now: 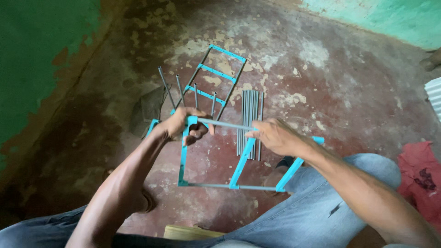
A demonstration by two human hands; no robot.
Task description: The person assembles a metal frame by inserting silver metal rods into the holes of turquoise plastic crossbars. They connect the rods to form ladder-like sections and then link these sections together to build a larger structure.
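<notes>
We see the red cloth (420, 177) cut off at the right edge, and our left hand (183, 124) hiding the blue bar's (184, 154) top end.

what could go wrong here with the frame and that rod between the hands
The grey rod spans only between the left hand and right hand; it might slip from a blue bar end. The upright rods behind point upward near the left hand and could poke it. The loose rod bundle on the floor could roll underfoot.

Half-built rack frame (209, 156) of turquoise brackets and grey metal rods, held tilted above the floor, one rod (225, 124) across its top.
</notes>
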